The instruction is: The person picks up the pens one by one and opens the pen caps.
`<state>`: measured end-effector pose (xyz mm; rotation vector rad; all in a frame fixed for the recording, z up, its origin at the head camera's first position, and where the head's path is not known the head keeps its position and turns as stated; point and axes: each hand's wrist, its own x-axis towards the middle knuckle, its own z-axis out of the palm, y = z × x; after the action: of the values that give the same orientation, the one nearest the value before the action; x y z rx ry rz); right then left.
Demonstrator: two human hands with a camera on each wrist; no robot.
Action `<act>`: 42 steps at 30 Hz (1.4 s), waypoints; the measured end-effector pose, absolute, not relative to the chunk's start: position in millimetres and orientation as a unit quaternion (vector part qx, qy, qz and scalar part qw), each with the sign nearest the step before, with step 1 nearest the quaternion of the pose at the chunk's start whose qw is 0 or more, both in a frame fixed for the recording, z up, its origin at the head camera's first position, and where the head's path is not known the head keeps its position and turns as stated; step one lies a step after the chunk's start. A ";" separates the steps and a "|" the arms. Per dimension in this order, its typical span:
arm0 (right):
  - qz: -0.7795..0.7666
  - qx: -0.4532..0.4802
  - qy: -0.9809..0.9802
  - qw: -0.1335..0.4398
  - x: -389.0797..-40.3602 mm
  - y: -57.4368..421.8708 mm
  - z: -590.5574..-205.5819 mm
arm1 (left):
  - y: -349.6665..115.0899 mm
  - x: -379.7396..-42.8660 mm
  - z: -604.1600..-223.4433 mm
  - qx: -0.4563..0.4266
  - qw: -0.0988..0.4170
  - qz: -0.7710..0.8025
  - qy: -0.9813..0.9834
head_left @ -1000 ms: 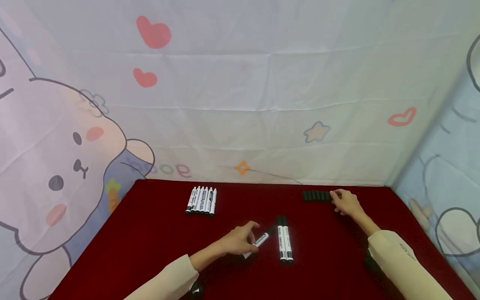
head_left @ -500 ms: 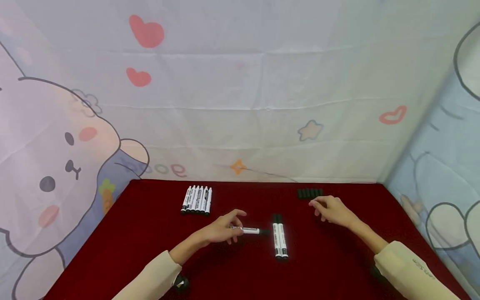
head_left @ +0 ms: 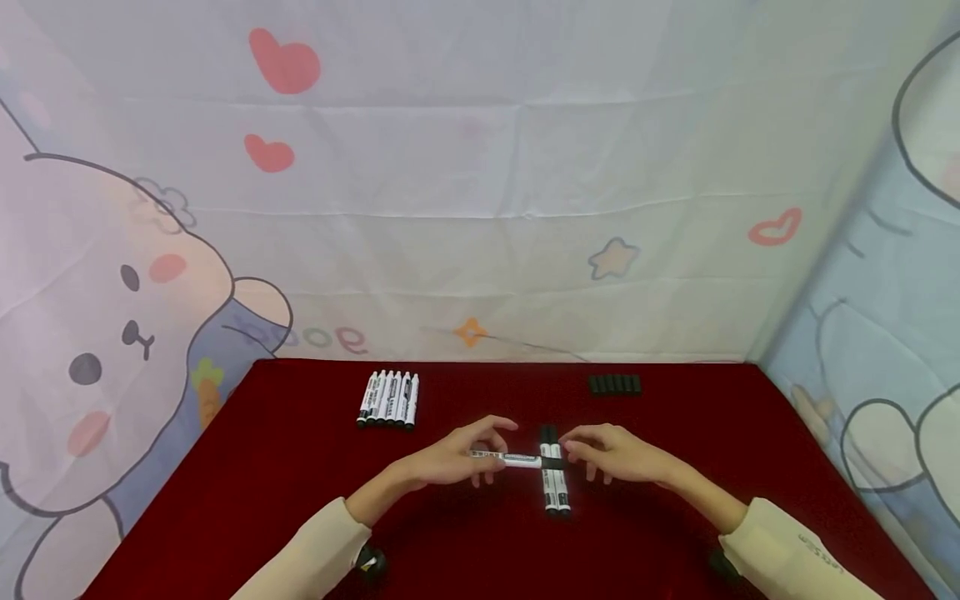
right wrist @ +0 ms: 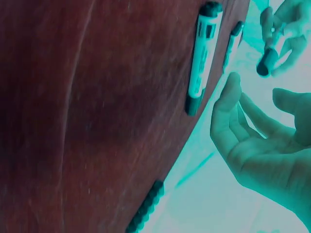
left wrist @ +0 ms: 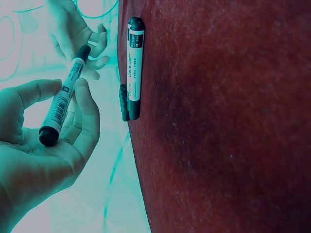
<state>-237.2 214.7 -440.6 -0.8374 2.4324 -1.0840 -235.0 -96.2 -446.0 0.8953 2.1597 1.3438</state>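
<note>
1. Marker (head_left: 522, 460) in my left hand (head_left: 452, 455): it is white, with a black cap (head_left: 553, 463) on one end. My thumb is on one side and my fingers are on the other side, so I pinch it between them.
2. It is up in the air, over the middle of the red table (head_left: 465, 554). It points sideways, with its cap toward the right edge of the table.
3. My right hand (head_left: 621, 454) is just beside that cap. Its fingers bend softly, the thumb is apart from them, and it holds nothing. I can't tell if a fingertip touches the cap.
4. Two more markers (head_left: 550, 496) lie side by side on the table, under the one I hold. Their black caps point to the far edge. Looking down, I see my marker cross over them.
5. Six markers (head_left: 389, 398) lie in a neat row near the far edge, by the far left corner. Their white tips point to the far edge and their black ends point to me.
6. Small black pieces (head_left: 615, 384) sit in a short row near the far edge, closer to the far right corner.
7. Behind the far edge hangs a pale cloth (head_left: 637, 125) with a bunny (head_left: 112, 250), hearts (head_left: 291, 68) and a star (head_left: 613, 258) on it. Cream sleeves (head_left: 303, 550) cover my arms.
</note>
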 end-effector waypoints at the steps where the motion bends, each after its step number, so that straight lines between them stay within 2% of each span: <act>1: -0.385 -0.293 0.855 0.186 -235.9 212.2 -441.2 | -95.1 -235.2 -446.2 0.329 0.222 0.487 0.778; 9: -0.404 -0.316 0.821 0.250 -225.6 195.2 -443.6 | -90.4 -237.1 -448.8 0.349 0.233 0.483 0.768; 21: -0.420 -0.327 0.797 0.285 -218.9 179.6 -446.2 | -92.6 -234.9 -454.2 0.374 0.168 0.442 0.798; 32: -0.415 -0.319 0.809 0.268 -216.6 179.4 -451.2 | -78.5 -227.8 -464.3 0.382 0.106 0.396 0.828; 37: -0.369 -0.348 0.831 0.230 -212.3 177.6 -455.5 | -79.6 -224.5 -465.4 0.381 0.088 0.373 0.841; 42: -0.341 -0.374 0.846 0.167 -207.8 177.6 -462.6 | -80.5 -222.5 -466.2 0.387 0.067 0.363 0.845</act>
<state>-207.8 177.6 -462.6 -1.0636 2.4082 -0.9698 -222.5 -80.5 -466.2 1.1667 2.5461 1.0950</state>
